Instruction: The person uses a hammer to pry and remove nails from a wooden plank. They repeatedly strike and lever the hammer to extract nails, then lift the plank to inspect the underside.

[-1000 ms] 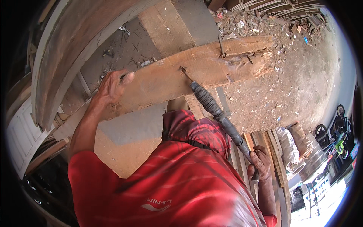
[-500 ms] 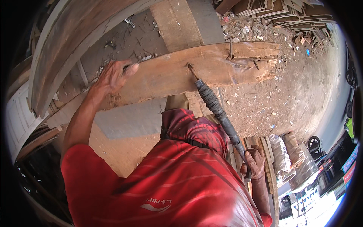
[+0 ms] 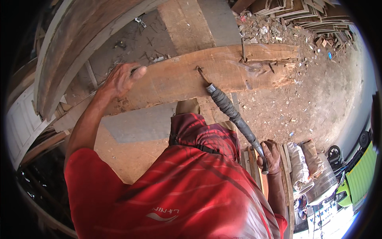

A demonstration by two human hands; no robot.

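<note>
Tape-wrapped bar (image 3: 228, 108) slants, thin tip at the wooden plank (image 3: 171, 81), right hand (image 3: 273, 156) with grip clamped round the bar's near end, left hand (image 3: 120, 82) at the plank's edge, whether its grip is closed not determinable.

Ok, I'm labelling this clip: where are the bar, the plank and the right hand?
Bar (image 3: 237, 121), head view: its wrapped shaft.
Plank (image 3: 173, 80), head view: its broad face.
Right hand (image 3: 271, 156), head view: its middle.

Left grip (image 3: 121, 81) extends its thumb while right grip (image 3: 271, 156) curls
</note>
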